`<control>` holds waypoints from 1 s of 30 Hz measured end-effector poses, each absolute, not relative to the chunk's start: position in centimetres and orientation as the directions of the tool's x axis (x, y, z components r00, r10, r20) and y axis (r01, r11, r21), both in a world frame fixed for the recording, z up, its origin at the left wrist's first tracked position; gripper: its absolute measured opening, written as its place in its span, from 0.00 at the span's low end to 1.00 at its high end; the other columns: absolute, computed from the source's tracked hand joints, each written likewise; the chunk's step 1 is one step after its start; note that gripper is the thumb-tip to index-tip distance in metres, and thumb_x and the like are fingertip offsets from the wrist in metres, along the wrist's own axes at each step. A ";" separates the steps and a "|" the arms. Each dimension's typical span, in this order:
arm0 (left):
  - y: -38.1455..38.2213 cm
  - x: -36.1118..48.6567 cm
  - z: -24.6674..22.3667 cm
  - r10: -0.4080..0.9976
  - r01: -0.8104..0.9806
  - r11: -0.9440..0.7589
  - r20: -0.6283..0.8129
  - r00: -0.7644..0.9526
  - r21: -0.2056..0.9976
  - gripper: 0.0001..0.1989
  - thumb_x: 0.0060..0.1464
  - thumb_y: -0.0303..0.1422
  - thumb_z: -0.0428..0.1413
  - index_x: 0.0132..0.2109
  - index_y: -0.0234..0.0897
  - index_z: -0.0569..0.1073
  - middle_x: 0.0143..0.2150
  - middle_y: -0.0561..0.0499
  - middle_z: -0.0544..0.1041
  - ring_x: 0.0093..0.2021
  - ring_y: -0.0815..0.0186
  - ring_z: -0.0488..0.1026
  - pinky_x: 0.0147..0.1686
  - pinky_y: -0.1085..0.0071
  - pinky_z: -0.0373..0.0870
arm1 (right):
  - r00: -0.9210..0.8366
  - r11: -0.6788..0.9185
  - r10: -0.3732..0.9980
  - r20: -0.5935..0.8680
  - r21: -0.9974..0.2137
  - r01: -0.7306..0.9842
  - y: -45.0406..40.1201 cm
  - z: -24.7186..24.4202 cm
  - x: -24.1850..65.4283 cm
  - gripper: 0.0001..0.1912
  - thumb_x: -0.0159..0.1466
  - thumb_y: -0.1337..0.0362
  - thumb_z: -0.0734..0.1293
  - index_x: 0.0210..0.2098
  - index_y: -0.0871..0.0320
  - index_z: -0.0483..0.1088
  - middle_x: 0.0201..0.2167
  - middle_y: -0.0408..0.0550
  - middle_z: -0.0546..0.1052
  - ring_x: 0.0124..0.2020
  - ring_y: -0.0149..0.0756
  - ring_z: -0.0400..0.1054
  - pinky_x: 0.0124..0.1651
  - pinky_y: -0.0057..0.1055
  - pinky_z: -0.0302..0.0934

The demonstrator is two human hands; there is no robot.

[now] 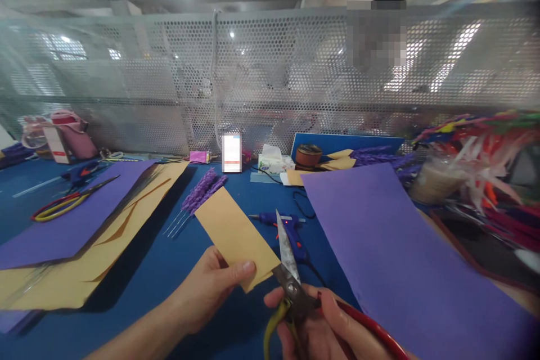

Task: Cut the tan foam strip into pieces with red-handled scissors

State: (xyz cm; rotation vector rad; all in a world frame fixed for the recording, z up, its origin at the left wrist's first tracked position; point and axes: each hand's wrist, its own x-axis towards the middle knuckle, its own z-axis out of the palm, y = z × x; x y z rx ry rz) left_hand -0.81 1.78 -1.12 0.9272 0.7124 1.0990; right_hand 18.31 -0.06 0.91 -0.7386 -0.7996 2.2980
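Observation:
Between the thumb and fingers of my left hand (225, 278) is a folded piece of tan paper (236, 230), tilted over the table. My right hand (324, 320) grips a pair of scissors (291, 287) with one red and one yellow handle. Their blades are spread at the paper's lower right corner; whether they touch it I cannot tell. Just beyond lies a blue glue gun (291, 230) with a small red light. A bundle of purple flower stems (205, 191) rests behind the paper.
At left, purple sheets (105, 197) and tan sheets (54, 287) are stacked beneath a second pair of scissors (71, 202). A large purple sheet (392, 247) covers the right side. A phone (232, 152) and a tissue pack (274, 164) stand before a perforated metal screen (270, 79).

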 end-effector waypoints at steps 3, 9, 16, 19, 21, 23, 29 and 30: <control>1.9 -0.9 -1.4 0.952 -0.406 0.156 -0.027 0.306 0.901 0.12 0.48 0.26 0.54 0.42 0.33 0.74 0.34 0.44 0.77 0.32 0.65 0.70 0.33 0.70 0.63 | -0.665 -0.648 0.687 -0.293 -0.661 -0.379 0.0 0.0 18.3 0.20 0.52 0.50 0.64 0.36 0.59 0.71 0.23 0.45 0.70 0.31 0.32 0.66 0.37 0.28 0.57; 1.8 -1.0 -1.4 0.956 -0.363 0.125 -0.015 0.292 0.923 0.10 0.48 0.26 0.55 0.40 0.32 0.75 0.31 0.46 0.76 0.30 0.67 0.68 0.31 0.72 0.62 | -0.757 -0.678 0.621 -0.202 -0.622 -0.391 0.3 -2.2 18.7 0.22 0.55 0.49 0.62 0.40 0.61 0.70 0.26 0.46 0.70 0.28 0.29 0.64 0.34 0.25 0.54; 1.7 -1.0 -1.4 0.969 -0.305 0.079 -0.001 0.248 0.949 0.07 0.47 0.28 0.55 0.35 0.32 0.75 0.28 0.49 0.75 0.27 0.70 0.65 0.28 0.74 0.61 | -0.764 -0.678 0.621 -0.176 -0.610 -0.410 0.4 -2.0 18.9 0.24 0.55 0.48 0.61 0.41 0.59 0.69 0.26 0.45 0.70 0.28 0.28 0.62 0.34 0.24 0.53; 1.5 -1.0 -1.4 0.969 -0.311 0.073 0.006 0.245 0.948 0.07 0.47 0.28 0.55 0.36 0.32 0.75 0.28 0.49 0.74 0.27 0.70 0.65 0.30 0.72 0.62 | -0.752 -0.677 0.632 -0.188 -0.607 -0.417 0.3 -1.7 18.9 0.23 0.54 0.49 0.63 0.41 0.60 0.70 0.26 0.45 0.69 0.29 0.29 0.63 0.33 0.23 0.53; 1.4 -0.9 -1.3 0.971 -0.319 0.073 0.006 0.240 0.945 0.09 0.47 0.28 0.55 0.38 0.33 0.75 0.28 0.49 0.75 0.28 0.69 0.66 0.31 0.71 0.62 | -0.741 -0.665 0.644 -0.191 -0.619 -0.418 0.3 -1.5 19.0 0.23 0.54 0.49 0.63 0.39 0.60 0.70 0.27 0.45 0.69 0.32 0.30 0.63 0.33 0.23 0.53; 1.3 -0.9 -1.1 0.971 -0.324 0.081 -0.001 0.240 0.943 0.10 0.47 0.28 0.55 0.39 0.33 0.75 0.29 0.48 0.75 0.29 0.67 0.67 0.31 0.70 0.62 | -0.744 -0.645 0.644 -0.177 -0.650 -0.403 0.3 -1.4 19.1 0.22 0.55 0.49 0.62 0.39 0.60 0.70 0.29 0.46 0.69 0.34 0.31 0.63 0.35 0.24 0.53; 1.7 -1.6 -1.0 0.980 -0.298 0.049 0.013 0.201 0.953 0.04 0.46 0.27 0.56 0.32 0.33 0.75 0.26 0.51 0.74 0.26 0.71 0.65 0.28 0.75 0.60 | -0.697 -0.532 0.705 -0.130 -0.747 -0.399 0.0 -1.3 19.4 0.27 0.55 0.45 0.58 0.40 0.61 0.69 0.33 0.50 0.71 0.32 0.35 0.65 0.33 0.29 0.55; 1.7 -1.6 -1.0 0.980 -0.295 0.049 0.011 0.198 0.954 0.04 0.46 0.28 0.56 0.31 0.32 0.75 0.26 0.51 0.74 0.26 0.71 0.65 0.28 0.76 0.60 | -0.692 -0.538 0.708 -0.140 -0.741 -0.401 -0.1 -1.3 19.5 0.26 0.55 0.46 0.58 0.40 0.60 0.69 0.34 0.51 0.71 0.34 0.36 0.65 0.34 0.29 0.55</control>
